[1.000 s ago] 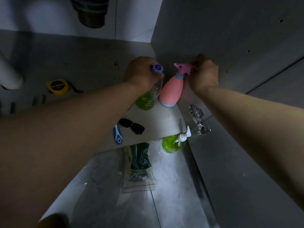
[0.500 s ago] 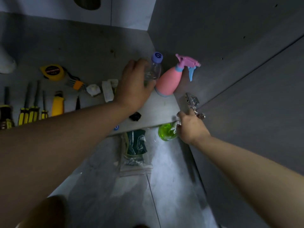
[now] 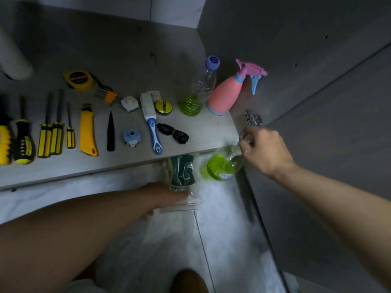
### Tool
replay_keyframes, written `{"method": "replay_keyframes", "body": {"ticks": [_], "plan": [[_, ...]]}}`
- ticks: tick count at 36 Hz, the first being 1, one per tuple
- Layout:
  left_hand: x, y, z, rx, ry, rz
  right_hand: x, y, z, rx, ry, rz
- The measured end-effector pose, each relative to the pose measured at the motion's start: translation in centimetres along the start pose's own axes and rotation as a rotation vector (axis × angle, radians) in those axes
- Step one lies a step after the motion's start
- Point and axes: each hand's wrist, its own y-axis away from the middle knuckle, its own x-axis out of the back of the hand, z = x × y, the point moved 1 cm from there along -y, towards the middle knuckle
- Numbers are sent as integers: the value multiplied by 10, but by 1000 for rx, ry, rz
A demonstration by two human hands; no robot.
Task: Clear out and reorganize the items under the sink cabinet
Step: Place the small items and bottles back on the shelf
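The round bottle [image 3: 221,168] is tipped over the tiled floor [image 3: 224,233], just off the front edge of the cabinet floor [image 3: 127,51], at its right corner. Bright green liquid pools in its lower side and the rest is clear. My right hand [image 3: 263,152] has its fingers curled around the top of that bottle, hiding the top, with the wrist bent and the forearm coming in from the lower right.

Beside it on the tiles lies a clear zip bag [image 3: 182,176] with something dark green inside, its upper end tucked against the cabinet edge. My left hand [image 3: 167,194] is down on the bag's near end, palm down, arm stretched in from the lower left. It is blurred, so I cannot tell whether the fingers pinch the plastic or only rest on it.

Inside the cabinet, at the right, a clear bottle with a purple cap [image 3: 201,92] stands with a little green liquid at its bottom, next to a pink spray bottle [image 3: 225,97].
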Motion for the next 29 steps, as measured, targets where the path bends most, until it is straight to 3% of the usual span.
{"method": "replay_keyframes", "body": {"ticks": [4, 10, 21, 27, 29], "plan": [[-1, -19, 13, 52, 320, 118, 35, -19, -4, -7, -85, 84], [4, -37, 18, -50, 335, 257, 43, -51, -10, -22, -88, 87], [-1, -37, 12, -2, 812, 95, 19, -73, -14, -24, 3, 80], [-8, -34, 11, -51, 878, -37, 6, -25, -28, 71, 23, 240], [-9, -32, 10, -74, 886, -93, -14, -3, -29, 107, -76, 136]]}}
